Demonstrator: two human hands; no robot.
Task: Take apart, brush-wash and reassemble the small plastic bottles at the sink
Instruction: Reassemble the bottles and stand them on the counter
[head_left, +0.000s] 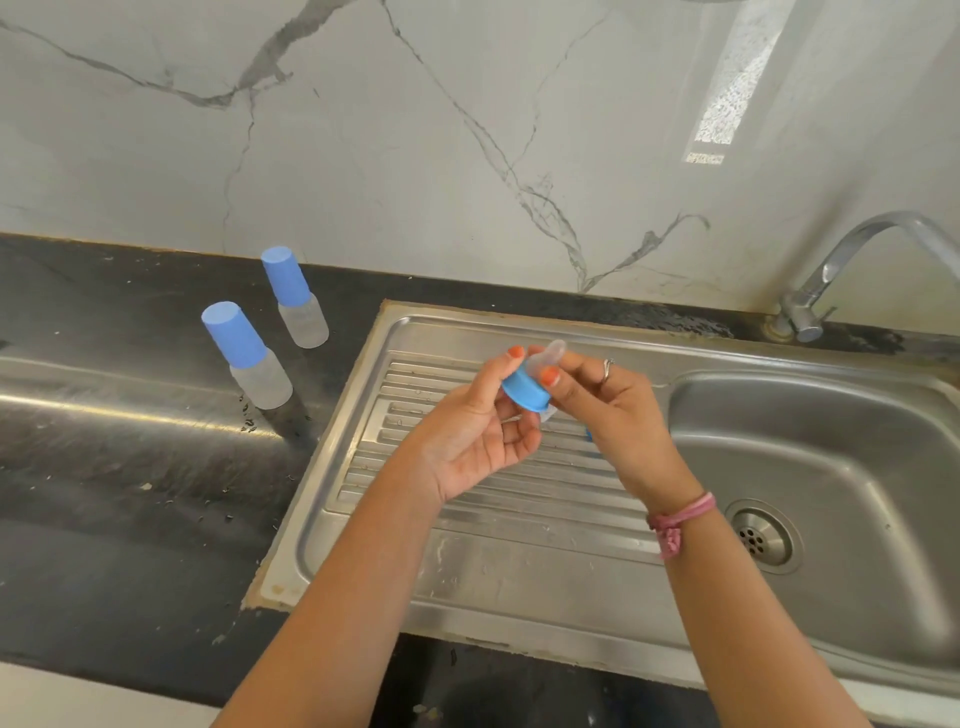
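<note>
Blue collar pinched by left hand, right hand

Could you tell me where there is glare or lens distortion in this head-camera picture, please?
Head view: a bright sunlit patch lies on the marble wall; a soft sheen streaks the steel surface left of the two capped bottles; wide-angle distortion bows the counter edge; the hands are fairly sharp.

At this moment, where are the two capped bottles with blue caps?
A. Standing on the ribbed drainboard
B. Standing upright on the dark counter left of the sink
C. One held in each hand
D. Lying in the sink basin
B: both capped bottles, the nearer one and the farther one, stand upright on the dark counter, left of the drainboard.
</note>
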